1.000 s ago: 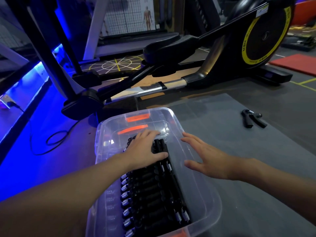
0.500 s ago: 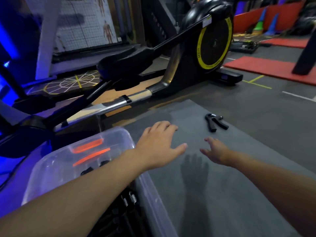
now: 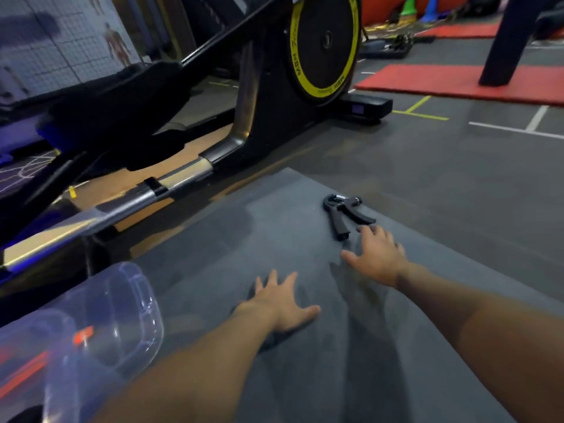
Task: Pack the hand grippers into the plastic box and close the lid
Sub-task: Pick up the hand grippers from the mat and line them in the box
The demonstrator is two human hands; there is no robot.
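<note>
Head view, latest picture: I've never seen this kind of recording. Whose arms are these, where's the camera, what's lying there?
No robot here: a person wears a camera on the head, looking down at their own bare hands. The left hand lies flat, fingers spread, on a grey floor mat. The right hand, open, stretches toward a black hand gripper lying on that mat; neither hand holds anything. A clear plastic box shows at lower left, a black exercise machine behind.

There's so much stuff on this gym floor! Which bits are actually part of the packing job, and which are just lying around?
Part of the job: hand gripper; plastic box; right hand, open beside the gripper; left hand, flat on the grey mat.

Just lying about: exercise machine; red mat; dark post.
</note>
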